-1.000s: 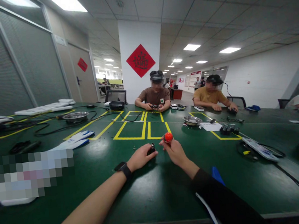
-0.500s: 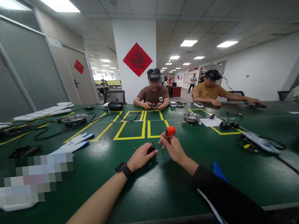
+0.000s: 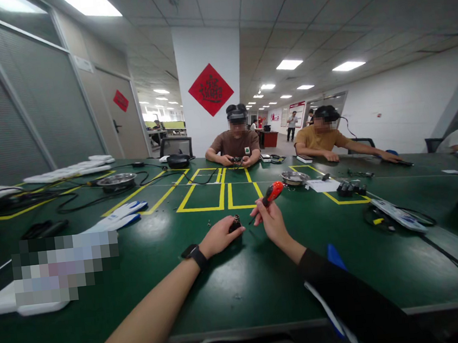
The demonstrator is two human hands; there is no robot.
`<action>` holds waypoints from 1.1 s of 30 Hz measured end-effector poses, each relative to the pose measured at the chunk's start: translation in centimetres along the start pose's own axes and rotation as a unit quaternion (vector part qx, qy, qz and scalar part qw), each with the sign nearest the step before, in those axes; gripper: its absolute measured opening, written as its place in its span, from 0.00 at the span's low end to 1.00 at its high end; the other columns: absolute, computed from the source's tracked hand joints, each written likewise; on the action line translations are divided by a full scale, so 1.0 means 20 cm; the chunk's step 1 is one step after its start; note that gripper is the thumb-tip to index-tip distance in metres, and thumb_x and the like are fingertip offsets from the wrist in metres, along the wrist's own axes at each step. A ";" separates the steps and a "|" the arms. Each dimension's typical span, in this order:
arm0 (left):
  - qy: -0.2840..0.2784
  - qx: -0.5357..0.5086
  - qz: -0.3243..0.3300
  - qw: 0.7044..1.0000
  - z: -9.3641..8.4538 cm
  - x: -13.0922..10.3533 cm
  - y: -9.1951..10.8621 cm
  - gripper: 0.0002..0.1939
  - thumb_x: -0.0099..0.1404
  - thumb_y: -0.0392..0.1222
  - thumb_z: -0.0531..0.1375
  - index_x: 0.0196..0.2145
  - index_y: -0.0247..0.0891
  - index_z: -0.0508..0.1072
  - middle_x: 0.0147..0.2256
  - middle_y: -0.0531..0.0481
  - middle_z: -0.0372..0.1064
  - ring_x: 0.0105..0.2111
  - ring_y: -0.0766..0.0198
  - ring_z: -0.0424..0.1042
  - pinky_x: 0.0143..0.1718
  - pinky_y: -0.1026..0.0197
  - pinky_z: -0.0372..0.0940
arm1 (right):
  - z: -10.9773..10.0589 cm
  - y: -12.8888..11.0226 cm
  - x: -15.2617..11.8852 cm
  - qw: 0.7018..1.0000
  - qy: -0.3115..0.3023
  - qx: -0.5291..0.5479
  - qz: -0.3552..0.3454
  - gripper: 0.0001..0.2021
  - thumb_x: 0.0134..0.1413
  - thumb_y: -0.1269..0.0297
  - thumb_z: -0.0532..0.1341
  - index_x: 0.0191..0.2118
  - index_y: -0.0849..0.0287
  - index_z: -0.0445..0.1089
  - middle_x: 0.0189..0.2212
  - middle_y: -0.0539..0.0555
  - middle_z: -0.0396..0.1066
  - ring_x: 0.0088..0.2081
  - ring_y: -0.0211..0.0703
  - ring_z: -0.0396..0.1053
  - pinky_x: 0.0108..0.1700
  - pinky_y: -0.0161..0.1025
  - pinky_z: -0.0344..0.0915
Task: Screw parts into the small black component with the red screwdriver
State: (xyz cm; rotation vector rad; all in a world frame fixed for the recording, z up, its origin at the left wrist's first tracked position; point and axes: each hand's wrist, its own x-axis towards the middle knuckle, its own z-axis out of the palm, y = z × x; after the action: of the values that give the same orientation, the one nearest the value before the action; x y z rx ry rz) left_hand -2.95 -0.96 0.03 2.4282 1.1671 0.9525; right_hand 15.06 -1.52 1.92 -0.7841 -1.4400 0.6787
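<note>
My left hand is closed around a small black part with a metallic top, held upright on the green table. In my right hand is a screwdriver with a red and black handle. Its handle tilts up to the right, and its dark shaft points down to the left, a short way to the right of the black part. Tiny metal pieces lie on the table beyond my left hand.
White-and-blue gloves lie at the left. Metal bowls stand farther back. Black parts, a cable and another glove are at the right. Two people sit across the table.
The screwdriver has tilted, so its handle leans right and its shaft now shows. My right hand has shifted slightly right. At the left edge, another person's hand has appeared.
</note>
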 end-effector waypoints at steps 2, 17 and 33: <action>-0.001 0.005 -0.002 1.000 0.00 0.00 0.00 0.18 0.61 0.55 0.52 0.31 0.36 0.69 0.30 0.49 0.65 0.31 0.63 0.64 0.35 0.61 0.60 | 0.00 -0.01 0.00 1.000 0.007 0.004 0.003 0.15 0.56 0.51 0.52 0.38 0.59 0.61 0.23 0.49 0.68 0.16 0.33 0.63 0.20 0.31 0.60; -0.008 0.013 0.004 1.000 0.00 0.00 0.01 0.20 0.61 0.56 0.51 0.32 0.36 0.69 0.30 0.49 0.65 0.30 0.64 0.63 0.35 0.61 0.60 | -0.04 0.00 0.01 0.999 0.012 0.014 0.045 0.16 0.54 0.49 0.51 0.36 0.58 0.59 0.17 0.45 0.66 0.11 0.31 0.57 0.14 0.28 0.52; 0.012 0.024 0.022 0.999 0.01 -0.04 0.02 0.21 0.57 0.58 0.55 0.36 0.36 0.69 0.34 0.48 0.67 0.33 0.62 0.65 0.37 0.60 0.61 | -0.06 0.06 0.03 0.983 0.050 0.154 0.091 0.17 0.52 0.54 0.52 0.43 0.60 0.58 0.18 0.45 0.66 0.14 0.30 0.57 0.15 0.27 0.53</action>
State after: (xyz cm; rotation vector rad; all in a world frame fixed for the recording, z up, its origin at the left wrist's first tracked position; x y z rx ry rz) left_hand -2.92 -1.84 -0.23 2.4978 1.1612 0.9789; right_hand 16.35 -0.41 1.42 -0.6991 -1.1450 0.9629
